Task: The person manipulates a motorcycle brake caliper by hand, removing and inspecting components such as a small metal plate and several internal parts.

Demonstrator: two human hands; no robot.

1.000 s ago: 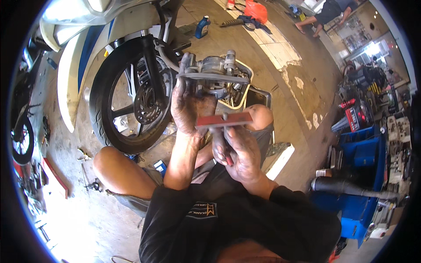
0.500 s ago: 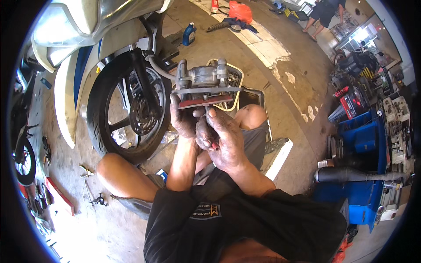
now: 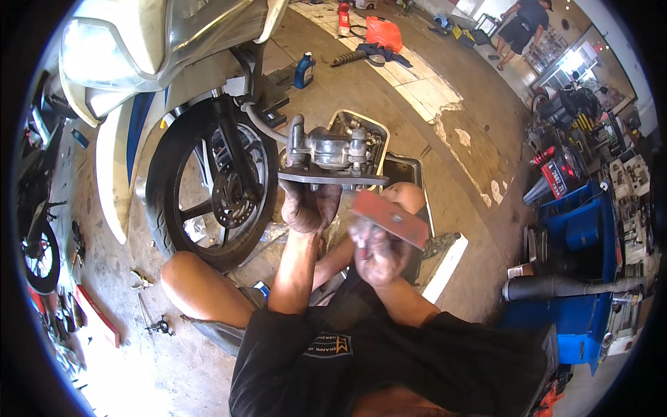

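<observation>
A grey metal brake caliper is held up in front of the motorcycle's front wheel, a brake hose running to it from the fork. My left hand grips the caliper from below, most fingers hidden under its flat bracket plate. To the right and slightly lower, my right hand holds a flat red rectangular piece, tilted and blurred by motion, apart from the caliper. A small red bit also shows among its fingers; what it is I cannot make out.
Behind the caliper an open tray of metal parts sits on the floor. A blue bottle, a coil spring and a red bag lie farther off. Blue bins stand right; a person stands far back.
My right hand has drawn the red piece away from under the caliper, to the right and downward. My left hand still holds the caliper, now slightly lower in view.
</observation>
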